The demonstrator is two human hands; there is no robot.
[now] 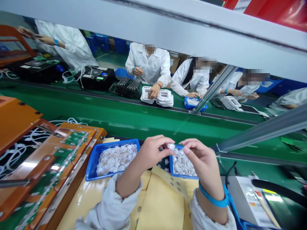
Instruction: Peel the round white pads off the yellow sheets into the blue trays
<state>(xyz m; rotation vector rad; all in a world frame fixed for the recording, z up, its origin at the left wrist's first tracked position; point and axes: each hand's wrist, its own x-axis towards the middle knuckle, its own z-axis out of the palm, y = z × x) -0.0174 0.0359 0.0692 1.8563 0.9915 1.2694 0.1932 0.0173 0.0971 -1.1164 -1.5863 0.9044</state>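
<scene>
Between the thumb and index finger of my left hand (152,150) is a small round white piece with a dark ring (171,146). Close to its right, my right hand (203,159) has its thumb and index finger brought together; whatever may be in that pinch is too small to make out. Under my right hand stands a blue bin (171,166) full of white round pieces (182,163). Left of my left hand, another blue bin (89,167) holds many similar discs (116,157). Yellow sheets (159,203), some bearing grey round dots, lie below my hands.
An orange fixture (79,156) with green circuit boards stands at the left. White papers and a tool with a pale handle (268,210) lie at the right. A metal post (259,132) slants across the right side. Co-workers in white coats (150,64) sit across the green conveyor (124,116).
</scene>
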